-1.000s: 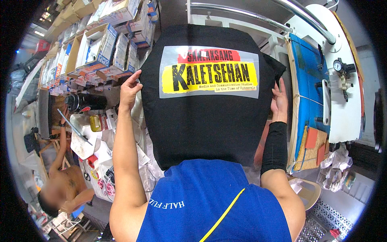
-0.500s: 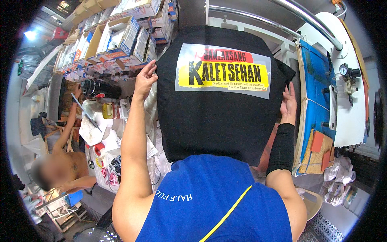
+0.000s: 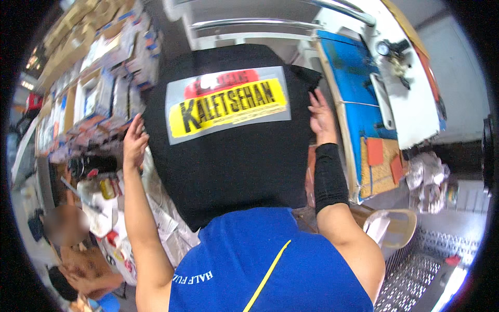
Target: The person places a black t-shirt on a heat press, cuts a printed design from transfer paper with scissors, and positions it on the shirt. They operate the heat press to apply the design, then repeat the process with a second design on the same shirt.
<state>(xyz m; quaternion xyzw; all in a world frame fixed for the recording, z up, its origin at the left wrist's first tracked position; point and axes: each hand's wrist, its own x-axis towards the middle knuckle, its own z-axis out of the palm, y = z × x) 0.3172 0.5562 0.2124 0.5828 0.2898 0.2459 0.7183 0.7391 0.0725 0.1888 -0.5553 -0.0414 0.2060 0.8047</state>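
A black T-shirt (image 3: 234,171) lies spread out in front of me, its near end against my blue top. On its upper part is a rectangular printed panel (image 3: 228,125) with red and yellow bands, dark lettering and a grey border; whether it is a loose sheet cannot be told. My left hand (image 3: 136,143) is beside the shirt's left edge, fingers raised and slightly apart. At the right edge, just below the shirt's small sleeve (image 3: 306,78), my right hand (image 3: 322,119) has its fingers spread. Neither hand visibly grips the cloth.
Stacked cardboard boxes (image 3: 93,99) fill the far left. On the right stand a blue panel (image 3: 351,88) and a white machine plate with a pressure gauge (image 3: 383,48). A metal bar (image 3: 254,24) crosses behind the shirt. Another person (image 3: 91,268) is at lower left; a basket (image 3: 400,229) is at right.
The whole view has swung, so shirt, hands and machine appear further left and slightly tilted. Both hands stay beside the shirt's edges. The other person's raised arm is lower.
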